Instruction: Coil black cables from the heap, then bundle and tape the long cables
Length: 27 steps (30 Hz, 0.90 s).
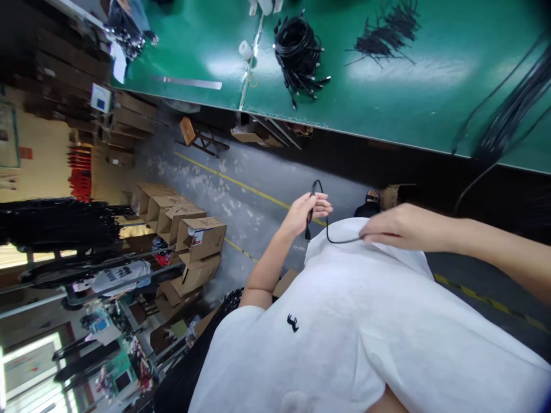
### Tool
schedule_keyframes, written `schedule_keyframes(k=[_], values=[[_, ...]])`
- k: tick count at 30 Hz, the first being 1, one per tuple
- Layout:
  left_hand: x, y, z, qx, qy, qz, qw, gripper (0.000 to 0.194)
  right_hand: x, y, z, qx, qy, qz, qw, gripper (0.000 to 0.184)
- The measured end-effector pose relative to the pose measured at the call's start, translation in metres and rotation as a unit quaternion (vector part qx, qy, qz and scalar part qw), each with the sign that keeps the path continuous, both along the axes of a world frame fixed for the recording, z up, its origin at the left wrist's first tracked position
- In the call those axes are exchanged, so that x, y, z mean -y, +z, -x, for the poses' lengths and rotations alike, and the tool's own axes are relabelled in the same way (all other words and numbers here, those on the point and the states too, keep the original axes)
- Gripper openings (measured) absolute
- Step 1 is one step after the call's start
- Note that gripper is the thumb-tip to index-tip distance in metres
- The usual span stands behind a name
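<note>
A thin black cable [340, 241] runs between my two hands in front of the white shirt. My left hand [305, 212] grips it between thumb and fingers, with the other fingers partly extended. A loop of the cable rises above those fingers, and an end with a dark connector [307, 234] hangs below them. Farther right, my right hand [394, 226] pinches the same cable near the shirt, its fingertips closed and slightly blurred. Whatever lies inside the right palm is hidden.
The green table [413, 109] edge lies beyond my hands. On it are a coiled cable bundle [297, 49], short black ties [387, 34], a metal ruler [189, 82] and long cables [512, 109] hanging over the edge. Cardboard boxes [200, 241] and a stool [196, 136] stand on the floor.
</note>
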State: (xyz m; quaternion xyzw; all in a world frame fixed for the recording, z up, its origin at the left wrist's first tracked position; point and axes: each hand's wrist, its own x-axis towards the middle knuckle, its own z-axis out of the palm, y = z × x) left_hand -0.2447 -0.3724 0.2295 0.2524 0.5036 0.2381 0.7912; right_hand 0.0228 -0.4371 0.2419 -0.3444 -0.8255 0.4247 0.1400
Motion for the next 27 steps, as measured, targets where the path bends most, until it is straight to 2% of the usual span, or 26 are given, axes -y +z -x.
schedule_keyframes(k=[3,5,10,14,16,19,21,24,27], values=[[0.015,0.007,-0.02,0.044,-0.118,0.01,0.992,0.027,-0.038,0.008,0.009,-0.001,-0.098,0.003,0.995,0.042],[0.02,0.015,-0.025,0.087,-0.139,0.016,0.986,0.029,-0.054,0.002,0.005,-0.004,-0.145,0.011,0.989,0.039],[0.02,0.025,-0.025,0.112,-0.101,0.095,0.984,0.02,-0.06,-0.026,-0.012,-0.043,-0.192,0.077,0.977,0.042],[0.018,0.025,-0.022,0.11,-0.036,0.141,0.983,0.027,-0.049,-0.054,-0.028,-0.048,-0.274,0.113,0.954,0.044],[0.016,0.025,-0.022,0.114,0.002,0.152,0.982,0.03,-0.042,-0.061,-0.034,-0.048,-0.299,0.123,0.945,0.043],[0.013,0.024,-0.024,0.115,0.039,0.154,0.981,0.031,-0.032,-0.059,-0.04,-0.057,-0.344,0.116,0.93,0.041],[0.012,0.021,-0.025,0.097,0.034,0.145,0.984,0.027,-0.029,-0.052,-0.043,-0.068,-0.377,0.094,0.919,0.039],[0.015,0.013,-0.025,0.068,-0.032,0.113,0.991,0.02,-0.031,-0.046,-0.046,-0.065,-0.401,0.067,0.911,0.035],[0.022,0.006,-0.025,0.081,-0.112,0.061,0.989,0.023,-0.039,-0.046,-0.045,-0.05,-0.412,0.057,0.908,0.033]])
